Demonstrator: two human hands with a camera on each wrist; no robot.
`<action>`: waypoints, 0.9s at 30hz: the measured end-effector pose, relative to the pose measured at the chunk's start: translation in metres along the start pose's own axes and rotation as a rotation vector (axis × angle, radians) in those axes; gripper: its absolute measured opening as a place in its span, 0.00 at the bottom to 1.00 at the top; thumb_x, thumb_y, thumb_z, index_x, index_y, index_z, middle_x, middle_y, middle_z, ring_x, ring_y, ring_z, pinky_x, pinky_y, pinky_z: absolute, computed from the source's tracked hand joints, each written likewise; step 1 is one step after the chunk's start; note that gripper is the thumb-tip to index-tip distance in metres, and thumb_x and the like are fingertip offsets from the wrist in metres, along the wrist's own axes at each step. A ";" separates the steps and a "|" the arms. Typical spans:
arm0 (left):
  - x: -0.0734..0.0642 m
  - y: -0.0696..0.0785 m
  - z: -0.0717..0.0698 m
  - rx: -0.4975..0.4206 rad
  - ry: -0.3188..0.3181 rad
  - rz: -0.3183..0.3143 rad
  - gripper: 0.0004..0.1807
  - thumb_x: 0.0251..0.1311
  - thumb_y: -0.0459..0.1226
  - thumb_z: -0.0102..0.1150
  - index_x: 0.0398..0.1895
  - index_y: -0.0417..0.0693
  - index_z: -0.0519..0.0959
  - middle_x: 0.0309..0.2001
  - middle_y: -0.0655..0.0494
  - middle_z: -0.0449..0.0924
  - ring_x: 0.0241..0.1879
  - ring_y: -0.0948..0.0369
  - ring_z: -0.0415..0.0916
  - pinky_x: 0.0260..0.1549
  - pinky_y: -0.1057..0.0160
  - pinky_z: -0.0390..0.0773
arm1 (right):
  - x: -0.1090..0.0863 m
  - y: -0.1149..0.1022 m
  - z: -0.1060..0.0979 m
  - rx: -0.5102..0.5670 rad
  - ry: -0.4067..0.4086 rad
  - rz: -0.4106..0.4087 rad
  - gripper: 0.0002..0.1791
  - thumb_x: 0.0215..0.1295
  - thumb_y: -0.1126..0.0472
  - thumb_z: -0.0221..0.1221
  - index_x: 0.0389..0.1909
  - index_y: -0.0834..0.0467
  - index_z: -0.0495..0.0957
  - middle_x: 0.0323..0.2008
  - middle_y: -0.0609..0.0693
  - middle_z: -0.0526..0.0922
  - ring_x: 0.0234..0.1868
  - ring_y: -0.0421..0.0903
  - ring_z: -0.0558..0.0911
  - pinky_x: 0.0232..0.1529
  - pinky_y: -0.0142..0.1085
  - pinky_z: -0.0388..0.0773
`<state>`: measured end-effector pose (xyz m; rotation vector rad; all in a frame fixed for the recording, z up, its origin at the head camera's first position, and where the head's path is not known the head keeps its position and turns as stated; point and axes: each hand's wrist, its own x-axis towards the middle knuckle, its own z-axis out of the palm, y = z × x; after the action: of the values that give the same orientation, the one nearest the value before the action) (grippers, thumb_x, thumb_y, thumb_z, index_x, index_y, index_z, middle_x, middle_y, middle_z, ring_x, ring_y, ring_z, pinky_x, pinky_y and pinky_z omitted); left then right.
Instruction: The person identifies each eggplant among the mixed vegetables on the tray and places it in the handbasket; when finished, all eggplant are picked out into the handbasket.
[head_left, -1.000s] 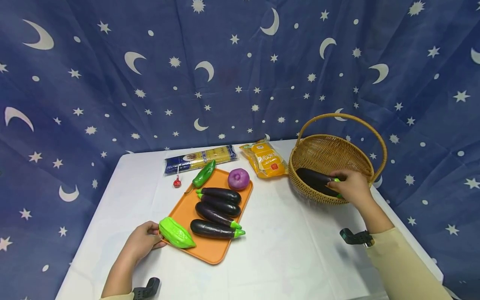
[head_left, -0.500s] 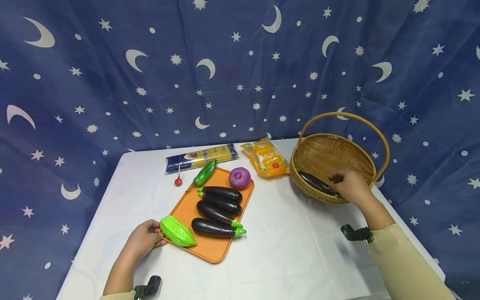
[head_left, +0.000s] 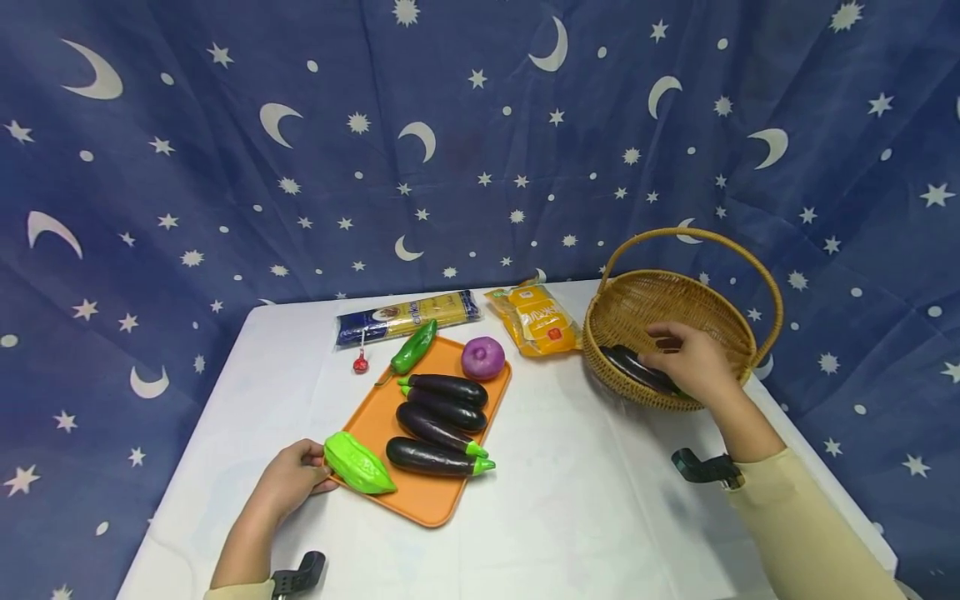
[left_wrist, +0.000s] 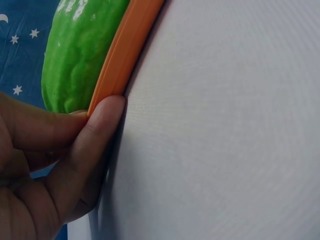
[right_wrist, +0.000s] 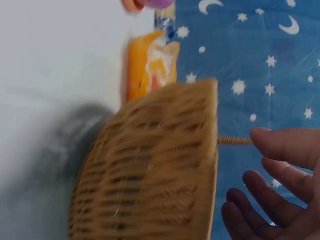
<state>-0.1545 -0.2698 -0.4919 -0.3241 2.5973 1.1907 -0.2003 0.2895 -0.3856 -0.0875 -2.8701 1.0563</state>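
R hand (head_left: 693, 362) now lets go of an eggplant (head_left: 643, 372), which lies in the basket (head_left: 667, 302), so that one's in. Its fingers sit apart, holding nothing. L hand (head_left: 291, 479) still pinches the tray (head_left: 424, 502) edge w/ thumb + finger.

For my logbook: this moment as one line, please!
left hand: pinches tray | right hand: empty, over basket | eggplants: on tray, in basket

Wicker basket (right_wrist: 155, 165), partly blurred; beside it, right hand (right_wrist: 290, 209) is shown, fingers parted; past the basket, orange packet (right_wrist: 140, 65) is seen.
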 end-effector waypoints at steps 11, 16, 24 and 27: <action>-0.002 -0.002 0.000 -0.016 0.000 0.025 0.16 0.62 0.27 0.59 0.52 0.30 0.74 0.42 0.43 0.75 0.40 0.53 0.76 0.37 0.60 0.80 | -0.002 -0.038 0.018 0.099 -0.014 -0.101 0.27 0.63 0.58 0.69 0.63 0.60 0.75 0.58 0.62 0.78 0.58 0.62 0.78 0.55 0.54 0.79; -0.004 -0.003 0.000 -0.056 -0.007 0.026 0.15 0.62 0.26 0.58 0.52 0.29 0.74 0.42 0.43 0.75 0.37 0.56 0.77 0.34 0.63 0.81 | -0.002 -0.055 0.037 0.235 -0.047 -0.175 0.28 0.61 0.63 0.70 0.62 0.60 0.75 0.56 0.61 0.79 0.55 0.57 0.79 0.58 0.51 0.78; -0.004 -0.004 0.002 -0.102 -0.008 0.021 0.15 0.62 0.24 0.57 0.51 0.28 0.73 0.42 0.42 0.73 0.33 0.59 0.79 0.31 0.65 0.84 | -0.009 -0.083 0.071 0.331 -0.134 -0.173 0.28 0.58 0.64 0.72 0.60 0.56 0.77 0.55 0.52 0.80 0.56 0.51 0.79 0.57 0.46 0.80; -0.003 -0.003 0.002 -0.105 -0.007 0.023 0.15 0.62 0.24 0.57 0.51 0.28 0.73 0.42 0.41 0.73 0.33 0.59 0.79 0.31 0.64 0.84 | -0.013 -0.095 0.082 0.319 -0.144 -0.201 0.28 0.57 0.64 0.72 0.60 0.55 0.78 0.54 0.51 0.81 0.56 0.51 0.80 0.59 0.46 0.79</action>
<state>-0.1502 -0.2701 -0.4940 -0.3104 2.5440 1.3371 -0.1976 0.1634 -0.3875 0.3015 -2.7098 1.5106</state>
